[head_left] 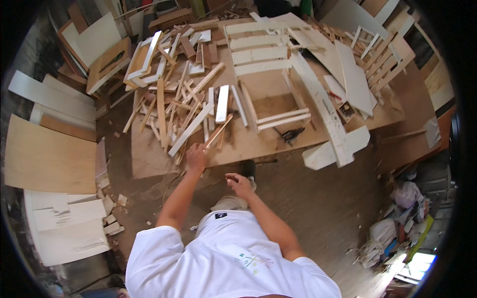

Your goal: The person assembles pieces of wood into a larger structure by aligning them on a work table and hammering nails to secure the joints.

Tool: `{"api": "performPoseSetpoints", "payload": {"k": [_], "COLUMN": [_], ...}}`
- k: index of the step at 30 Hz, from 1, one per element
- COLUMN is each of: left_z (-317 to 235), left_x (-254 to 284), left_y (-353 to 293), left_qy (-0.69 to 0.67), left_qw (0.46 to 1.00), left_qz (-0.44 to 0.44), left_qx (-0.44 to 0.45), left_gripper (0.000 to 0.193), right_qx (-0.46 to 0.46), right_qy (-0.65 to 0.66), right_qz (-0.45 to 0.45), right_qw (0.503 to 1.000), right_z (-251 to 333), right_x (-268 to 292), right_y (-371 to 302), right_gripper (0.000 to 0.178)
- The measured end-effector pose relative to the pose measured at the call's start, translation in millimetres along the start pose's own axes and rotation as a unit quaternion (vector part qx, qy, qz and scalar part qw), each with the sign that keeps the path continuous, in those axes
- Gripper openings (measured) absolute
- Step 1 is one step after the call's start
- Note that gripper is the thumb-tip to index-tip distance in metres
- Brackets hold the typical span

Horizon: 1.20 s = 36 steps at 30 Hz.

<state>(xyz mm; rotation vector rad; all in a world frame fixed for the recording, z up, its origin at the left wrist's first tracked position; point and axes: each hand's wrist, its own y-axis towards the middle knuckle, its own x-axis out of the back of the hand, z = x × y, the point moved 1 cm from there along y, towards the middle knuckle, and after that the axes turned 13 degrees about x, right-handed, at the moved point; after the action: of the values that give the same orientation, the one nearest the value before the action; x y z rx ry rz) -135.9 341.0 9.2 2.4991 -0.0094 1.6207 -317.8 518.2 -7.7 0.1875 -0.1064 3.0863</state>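
My left hand (196, 157) is closed around the lower end of a thin wooden strip (218, 132) at the near edge of the work table. The strip slants up and to the right over the boards. In front of my body, just off the table's near edge, my right hand (239, 185) hangs with its fingers loosely apart and nothing in them. Beyond my left hand lies a tangled pile of wood offcuts (191, 102), some bare and some white. A white block (222, 103) and a long whitish strip (191, 130) lie closest to it.
A slatted wooden frame (261, 57) lies on the table (154, 166), with a dark tool (290, 135) near its corner. A long white board (320, 107) overhangs the near edge. Panels (49, 154) lean at left; bags and rubbish (387, 233) lie at right.
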Motion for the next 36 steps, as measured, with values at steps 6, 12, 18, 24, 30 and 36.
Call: {"api": "performPoseSetpoints", "payload": {"k": [6, 12, 18, 24, 30, 36], "left_z": [14, 17, 47, 87, 89, 97], "left_x": [4, 13, 8, -10, -10, 12], "left_y": [-28, -69, -90, -39, 19, 41], "left_qy": [-0.125, -0.253, -0.291, -0.416, -0.411, -0.314], "left_qw": [0.986, 0.952, 0.942, 0.859, 0.863, 0.930], "left_qz": [0.064, 0.048, 0.046, 0.227, 0.256, 0.124], "left_qx": [0.093, 0.166, 0.158, 0.192, 0.145, 0.142], "left_gripper": [0.018, 0.021, 0.037, 0.043, 0.041, 0.041], "right_qx": [-0.087, -0.127, -0.113, 0.052, 0.099, 0.047], "right_qy": [0.044, 0.041, 0.033, -0.115, -0.256, -0.377], "right_qz": [-0.051, -0.128, -0.048, -0.036, -0.097, -0.039], "right_qw": [0.994, 0.983, 0.992, 0.991, 0.957, 0.924], "right_z": [33, 27, 15, 28, 13, 38], "right_x": [-6, 1, -40, -73, -72, -66], "right_y": [-20, -7, 38, 119, 183, 194], "right_gripper": [0.032, 0.031, 0.032, 0.049, 0.049, 0.038]}}
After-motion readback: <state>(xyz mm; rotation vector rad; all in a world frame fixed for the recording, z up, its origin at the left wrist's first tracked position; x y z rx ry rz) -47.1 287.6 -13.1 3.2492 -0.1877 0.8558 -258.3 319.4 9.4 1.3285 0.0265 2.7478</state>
